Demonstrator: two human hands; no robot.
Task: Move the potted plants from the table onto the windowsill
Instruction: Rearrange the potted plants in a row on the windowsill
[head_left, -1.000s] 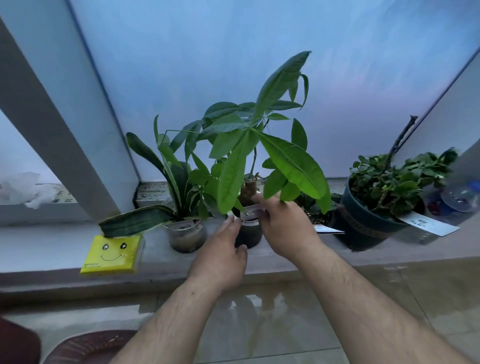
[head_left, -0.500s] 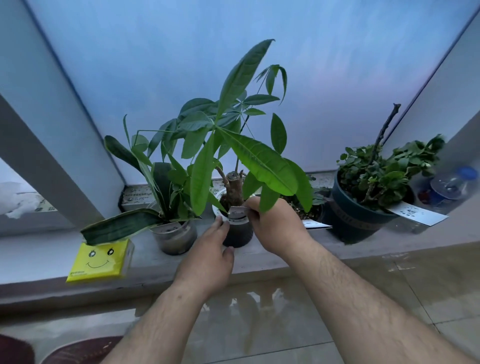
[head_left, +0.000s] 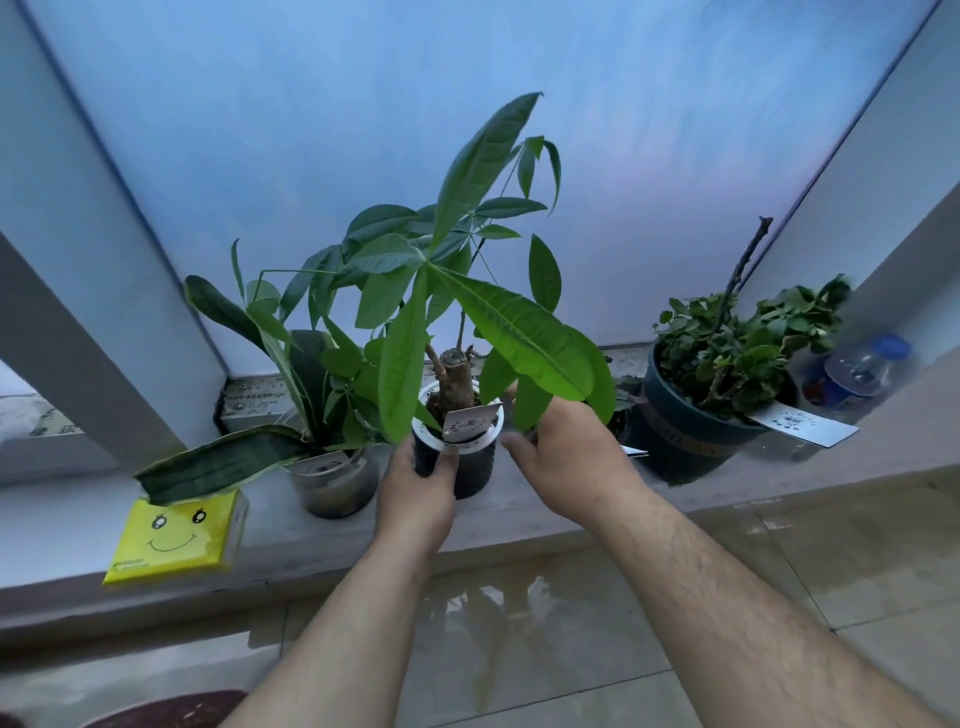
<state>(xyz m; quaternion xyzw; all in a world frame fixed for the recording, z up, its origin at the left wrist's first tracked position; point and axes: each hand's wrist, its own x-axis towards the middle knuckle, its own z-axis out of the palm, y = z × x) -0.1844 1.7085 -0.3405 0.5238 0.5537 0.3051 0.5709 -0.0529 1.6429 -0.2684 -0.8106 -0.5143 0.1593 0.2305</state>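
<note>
The head view looks down two bare forearms toward a grey windowsill (head_left: 519, 530) under a frosted blue pane. At its middle stands a dark pot (head_left: 470, 465) with a white rim, holding a thick-stemmed plant (head_left: 457, 291) with long drooping leaves; a small paper tag leans against the rim on the near side. The pot's base rests on the sill.

The left hand (head_left: 415, 493) wraps the pot's left side — the thumb presses on the front wall just under the rim, and the other fingers curl behind, out of sight. The right hand (head_left: 569, 457) sits just right of the pot, fingers loosely curled toward it and partly covered by a hanging leaf; its thumb tip lies near the rim, but I cannot tell whether it touches the pot or holds anything.

Just to the left stands a clear glass pot (head_left: 335, 480) with a snake plant (head_left: 291, 374), one broad leaf bent down over a yellow smiley pack (head_left: 174, 535) lying at the sill's near edge. To the right, apart from the hands, a dark green pot (head_left: 685, 441) carries a bushy small-leaved plant (head_left: 743, 343) with a bare twig rising from it, and a white label sticks out over its rim. Beyond it, in the corner, lies a clear plastic bottle (head_left: 862, 369) with a blue cap — somewhat blurred. Glossy tiles fill the foreground.
</note>
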